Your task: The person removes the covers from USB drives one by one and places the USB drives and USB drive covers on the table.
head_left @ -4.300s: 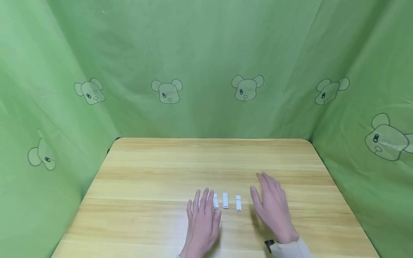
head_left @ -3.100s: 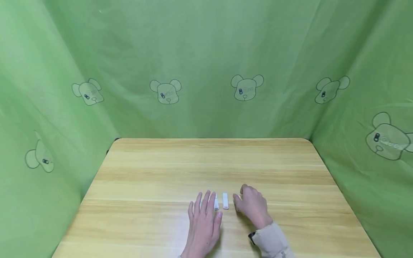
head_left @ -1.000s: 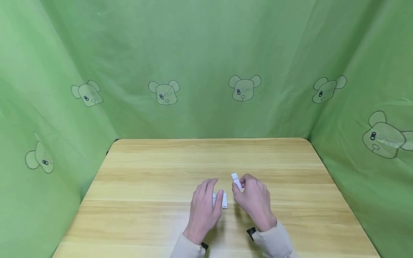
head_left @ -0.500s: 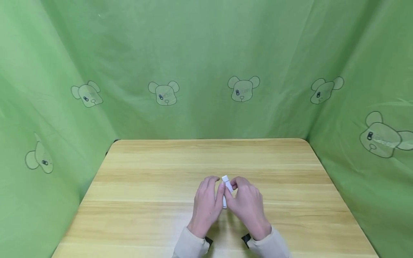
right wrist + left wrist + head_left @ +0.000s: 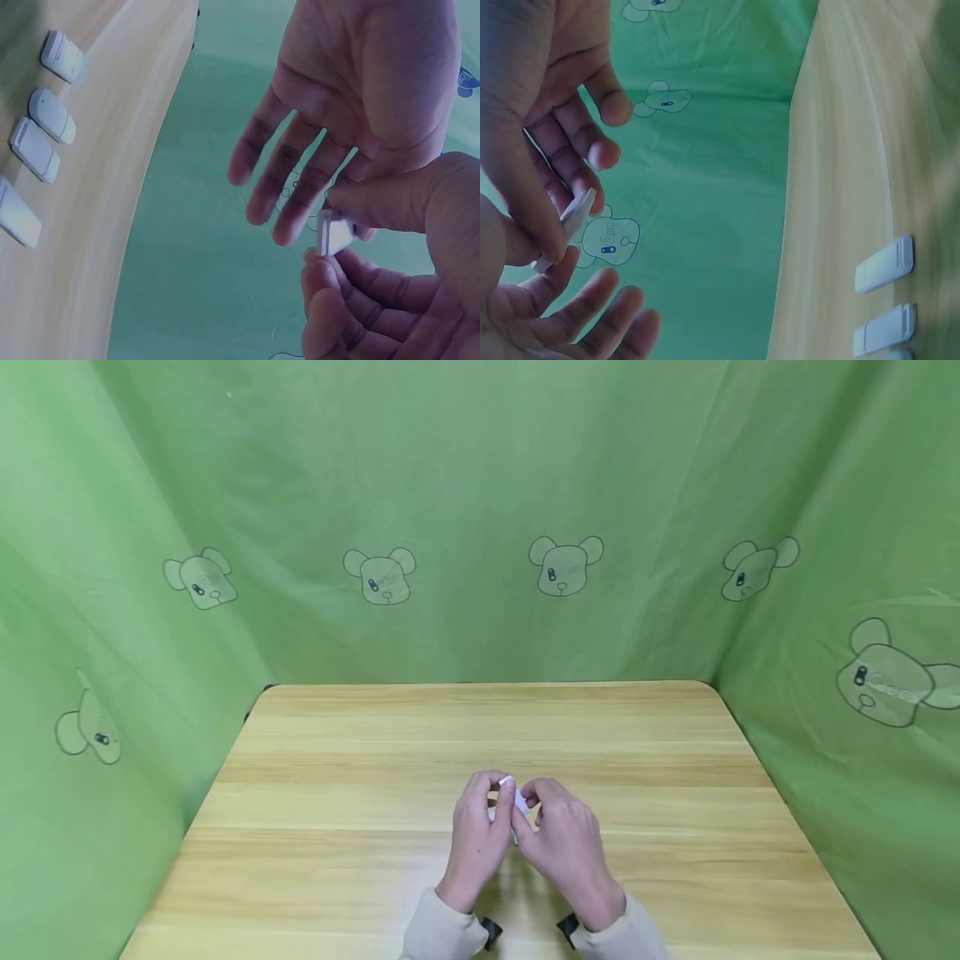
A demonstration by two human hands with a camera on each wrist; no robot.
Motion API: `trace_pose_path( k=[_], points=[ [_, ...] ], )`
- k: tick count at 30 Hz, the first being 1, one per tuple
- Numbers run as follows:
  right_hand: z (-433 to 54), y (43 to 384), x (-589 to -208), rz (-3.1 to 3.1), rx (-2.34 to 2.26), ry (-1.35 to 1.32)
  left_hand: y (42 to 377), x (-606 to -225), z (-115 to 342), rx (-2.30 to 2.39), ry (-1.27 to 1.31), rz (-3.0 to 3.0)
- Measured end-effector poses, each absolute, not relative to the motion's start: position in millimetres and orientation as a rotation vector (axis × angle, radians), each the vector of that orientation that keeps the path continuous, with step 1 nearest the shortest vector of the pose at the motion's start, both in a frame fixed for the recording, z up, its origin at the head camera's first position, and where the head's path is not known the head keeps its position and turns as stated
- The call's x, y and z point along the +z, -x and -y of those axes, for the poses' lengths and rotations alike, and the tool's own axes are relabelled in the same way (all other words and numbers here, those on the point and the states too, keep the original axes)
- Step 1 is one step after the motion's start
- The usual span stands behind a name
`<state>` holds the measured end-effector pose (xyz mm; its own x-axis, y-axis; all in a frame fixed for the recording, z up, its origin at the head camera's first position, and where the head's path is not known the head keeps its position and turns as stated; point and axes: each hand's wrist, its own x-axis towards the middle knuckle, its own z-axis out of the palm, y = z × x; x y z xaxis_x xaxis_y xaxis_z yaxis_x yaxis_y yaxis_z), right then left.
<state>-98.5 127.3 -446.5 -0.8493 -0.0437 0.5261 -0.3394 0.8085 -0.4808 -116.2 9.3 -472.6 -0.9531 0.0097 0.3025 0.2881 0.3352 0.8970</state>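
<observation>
A small white stick [image 5: 522, 802], flat and shaped like a capped USB flash drive, is held between my hands above the table. My left hand [image 5: 478, 842] pinches its far end, the thumb lying over it. My right hand [image 5: 566, 842] grips the near end of the stick between thumb and curled index finger. In the left wrist view the stick [image 5: 576, 217] is seen edge-on, partly covered by both thumbs. The right wrist view shows one pale end of the stick [image 5: 335, 234] between the fingertips. The left hand's other fingers hang loosely spread.
Several similar white sticks [image 5: 35, 148] lie in a row on the wooden table [image 5: 337, 760] beneath my hands. Another white stick [image 5: 885, 262] of the row shows in the left wrist view. A green curtain [image 5: 472, 460] with bear faces surrounds the table.
My right hand picked a stick up off the table and carried it left to my left hand. The left hand rose from over the row, and its thumb and fingers closed on the stick's far end.
</observation>
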Motion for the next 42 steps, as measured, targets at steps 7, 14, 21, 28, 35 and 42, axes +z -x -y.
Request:
trace_pose_path(
  k=[7,14,21,28,35,42],
  points=[
    [-130.1,95.7,-443.3,2.542,1.089,-0.268,114.3,-471.3,-7.0,-1.924,0.25,2.264],
    [-135.7,99.4,-443.4,2.638,1.503,-0.199,114.5,-468.6,-1.5,-2.213,0.137,2.231],
    [-145.9,103.7,-443.4,2.713,1.768,-0.215,113.1,-468.3,-3.0,-2.341,0.044,2.163],
    [-147.8,103.0,-438.6,2.731,1.923,-0.139,111.9,-466.7,-4.9,-2.369,-0.034,2.129],
    [-149.4,102.7,-438.1,2.742,1.984,-0.091,110.0,-467.1,-8.0,-2.408,-0.094,2.083],
    [-152.8,103.2,-437.2,2.726,2.022,-0.154,107.3,-466.6,-14.3,-2.405,-0.137,1.997]
  ],
)
